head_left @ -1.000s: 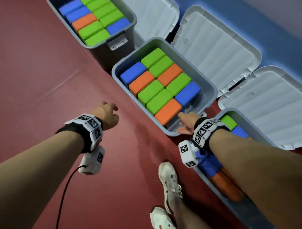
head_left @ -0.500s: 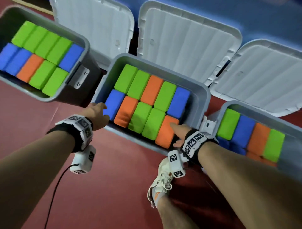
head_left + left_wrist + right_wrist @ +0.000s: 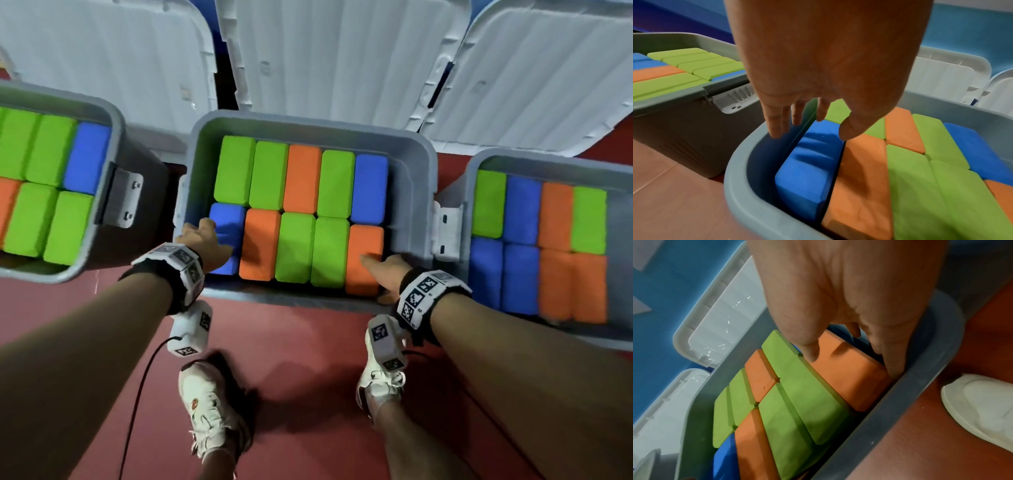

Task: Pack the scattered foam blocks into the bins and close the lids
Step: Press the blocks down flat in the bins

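The middle grey bin point(image 3: 308, 299) holds two rows of green, orange and blue foam blocks, and its white lid point(image 3: 342, 58) stands open behind it. My left hand point(image 3: 202, 240) is at the near left corner, above the blue block point(image 3: 226, 219). In the left wrist view this hand point(image 3: 809, 126) hangs with relaxed fingers over the gap between the blue block point(image 3: 809, 170) and the bin wall point(image 3: 740, 186). My right hand point(image 3: 383, 270) is at the near right corner. Its thumb presses on the orange block point(image 3: 849, 374), and its straight fingers point(image 3: 894, 368) sit between block and wall.
A left bin point(image 3: 116, 137) and a right bin point(image 3: 548, 161) stand on either side, both filled with blocks. Their white lids point(image 3: 102, 51) point(image 3: 548, 68) are open at the back. My white shoes point(image 3: 209, 411) point(image 3: 380, 383) stand on the red floor in front of the middle bin.
My left hand has moved from beside the bin to its near left corner, over the blue block. My right hand has stayed at the orange block. My view now faces the bins squarely.
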